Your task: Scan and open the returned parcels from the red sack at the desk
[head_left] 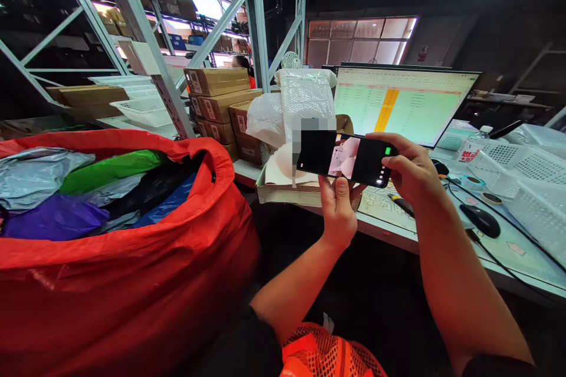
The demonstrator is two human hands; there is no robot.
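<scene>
A black smartphone point(318, 153) is held sideways in front of me, with a pale picture in the middle of its lit screen. My left hand point(339, 215) grips its lower edge from below, thumb at the front. Around the right end of the phone closes my right hand point(409, 168), its thumb against the screen near a green icon. Behind the phone, a shallow open carton point(283, 195) with white material in it sits at the table's edge. Bubble-wrapped packages point(308, 97) are piled just beyond; part of this area is pixelated.
A large red bag point(212, 271) full of plastic parcels stands at my left. Brown boxes point(221, 82) are stacked behind it by a metal rack post point(256, 23). To the right are a monitor point(424, 100), a black mouse point(480, 220), cables and white baskets point(543, 188).
</scene>
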